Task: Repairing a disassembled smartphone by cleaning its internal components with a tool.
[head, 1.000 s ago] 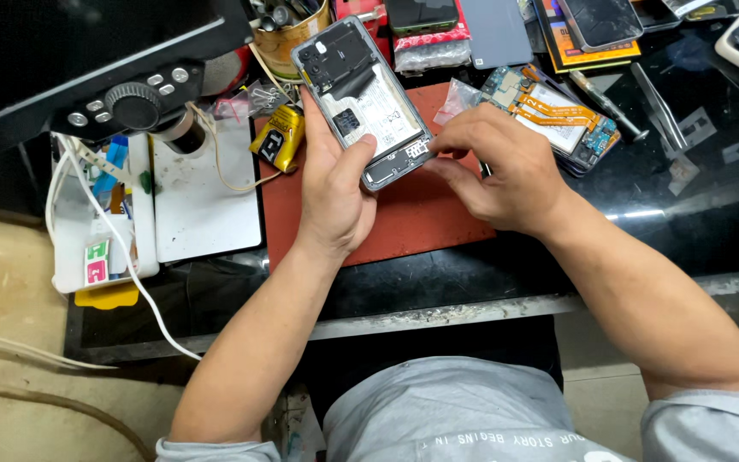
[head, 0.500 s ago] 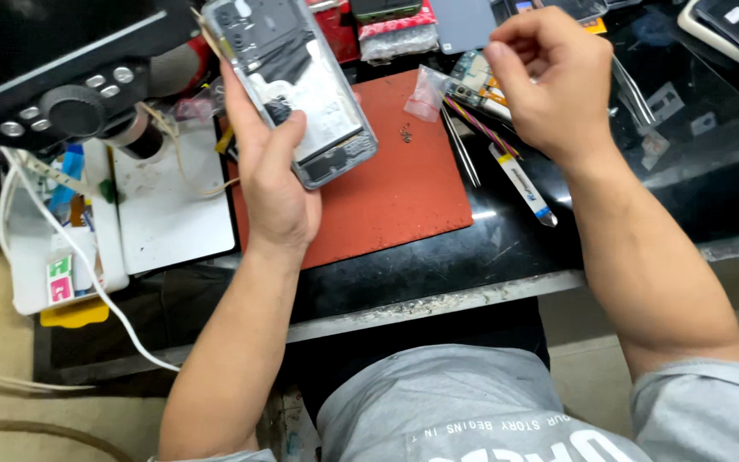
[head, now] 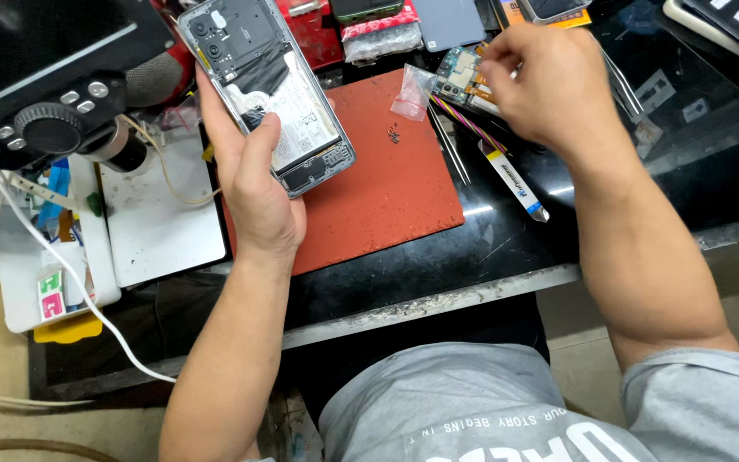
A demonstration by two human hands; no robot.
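Starting at the far left, we see a black microscope (head: 44, 94) hanging over a white pad (head: 160, 218), with a white cable (head: 70, 282) trailing off the tabletop (head: 438, 291) edge. Next comes our left hand (head: 254, 184), raised above the red mat (head: 387, 180) and wrapped around an opened phone (head: 267, 90): the thumb presses across its lower half and the fingers curl behind it, so the hand is closed on the phone. The phone is tilted, its back cover off, camera end pointing away from us, battery and board exposed. On the mat beyond it lie a few tiny dark screws (head: 393, 133), and just beside them a small clear bag (head: 410, 92) at the mat's far edge. Right of the mat, tweezers (head: 451, 150) and a white pen-like tool (head: 513, 181) rest on the dark tabletop. Farther right, our right hand (head: 549, 81) hovers over a circuit board (head: 459, 77) with coloured wires, the fingers bunched together in a narrow pinch; we cannot tell whether anything is between them. Past it, at the far right, more phones (head: 729, 26) lie flat.
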